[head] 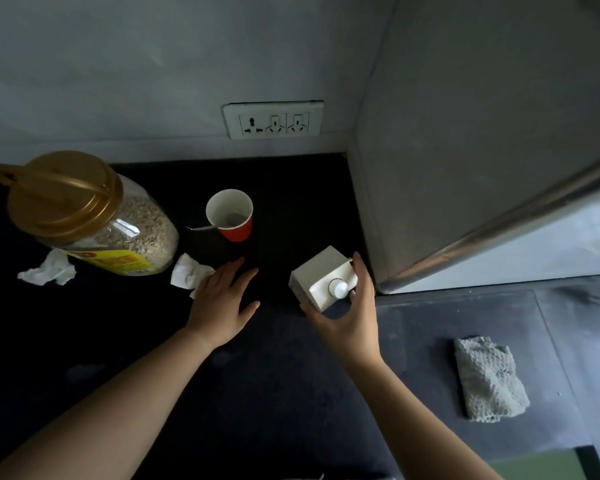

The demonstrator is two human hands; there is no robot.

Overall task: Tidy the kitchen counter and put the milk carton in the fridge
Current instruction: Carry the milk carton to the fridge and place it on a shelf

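Observation:
A white milk carton (321,277) with a round white cap stands on the black counter (284,188) close to the fridge. My right hand (352,317) grips the carton from the near side, fingers and thumb curled round it. My left hand (220,299) lies flat with straight fingers on the counter, its little-finger edge touching a crumpled white tissue (187,271). A second crumpled tissue (49,270) lies at the left beside the oats jar. A red paper cup (231,216) with a spoon in it stands behind my left hand.
A big clear jar of oats (94,216) with a gold lid stands at the left. The grey fridge (465,133) rises at the right, its door edge and metal handle (499,226) slanting across. A wall socket (273,120) sits behind. A grey cloth (487,377) lies on the floor at the right.

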